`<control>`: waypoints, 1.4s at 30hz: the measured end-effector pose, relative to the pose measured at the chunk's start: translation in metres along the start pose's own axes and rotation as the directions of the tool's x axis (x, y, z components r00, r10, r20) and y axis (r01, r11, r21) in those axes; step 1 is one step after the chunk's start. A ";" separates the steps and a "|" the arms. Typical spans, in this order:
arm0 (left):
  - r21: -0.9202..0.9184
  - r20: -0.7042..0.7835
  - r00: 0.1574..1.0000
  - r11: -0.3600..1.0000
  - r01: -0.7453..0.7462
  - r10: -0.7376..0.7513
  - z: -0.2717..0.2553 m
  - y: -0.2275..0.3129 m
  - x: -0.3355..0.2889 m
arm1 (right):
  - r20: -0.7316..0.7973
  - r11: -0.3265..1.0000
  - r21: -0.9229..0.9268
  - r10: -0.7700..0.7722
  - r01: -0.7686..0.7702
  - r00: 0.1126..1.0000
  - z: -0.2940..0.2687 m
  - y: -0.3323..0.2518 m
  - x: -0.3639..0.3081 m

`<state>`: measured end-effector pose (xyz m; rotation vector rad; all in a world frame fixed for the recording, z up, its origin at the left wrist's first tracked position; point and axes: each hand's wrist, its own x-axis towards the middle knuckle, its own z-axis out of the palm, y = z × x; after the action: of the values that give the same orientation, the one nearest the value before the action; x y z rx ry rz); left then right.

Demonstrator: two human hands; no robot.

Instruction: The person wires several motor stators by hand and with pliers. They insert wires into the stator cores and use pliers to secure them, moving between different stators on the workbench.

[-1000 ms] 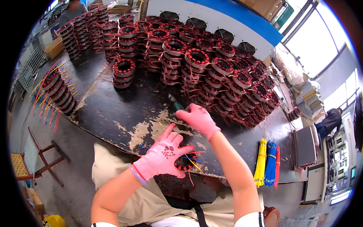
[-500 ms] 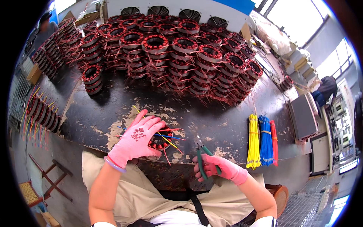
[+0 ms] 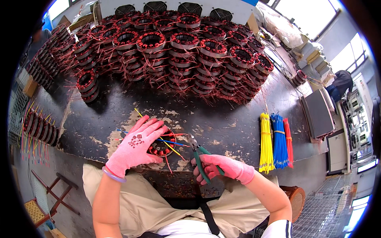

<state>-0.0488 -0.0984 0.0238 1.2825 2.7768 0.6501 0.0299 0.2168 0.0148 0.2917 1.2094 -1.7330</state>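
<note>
Left hand [image 3: 138, 143] rests on one ring [image 3: 161, 152], right hand [image 3: 217, 166] holds one cutter [image 3: 195, 147].

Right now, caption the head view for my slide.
Gloved left hand rests on a wound ring; right hand holds green pliers near its wires.

Red-wound ring [image 3: 159, 152] flat, coloured wires [image 3: 171, 142] splayed; green-handled pliers [image 3: 195, 148] beside, handles apart.

The left hand [image 3: 137, 146] rests on a wound ring [image 3: 160, 152] near the front edge of the surface [image 3: 234, 131], while the right hand [image 3: 216, 167] holds green-handled pliers [image 3: 196, 155], tips beside the ring's projecting wires [image 3: 174, 143].
</note>
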 end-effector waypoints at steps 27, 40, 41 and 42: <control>0.030 -0.287 0.956 0.998 -0.049 0.055 0.005 0.018 0.002 | -0.218 0.974 -0.153 -0.199 0.168 0.956 0.009 0.004 -0.023; 0.069 -0.297 0.926 0.972 -0.224 0.234 0.027 0.097 0.010 | -0.337 0.872 0.253 -0.327 0.419 0.883 0.036 0.004 -0.009; 0.141 -0.327 0.892 0.949 -0.281 0.313 0.033 0.099 0.011 | -0.323 0.874 0.249 -0.331 0.417 0.887 0.043 0.002 -0.011; 0.296 -0.290 0.872 0.904 -0.309 0.394 0.033 0.097 0.011 | -0.311 0.877 0.245 -0.333 0.414 0.890 0.051 0.001 -0.013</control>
<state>0.0200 -0.0222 0.0315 1.9388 2.9911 0.6130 0.0530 0.1825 0.0468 0.5077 1.2393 -2.2898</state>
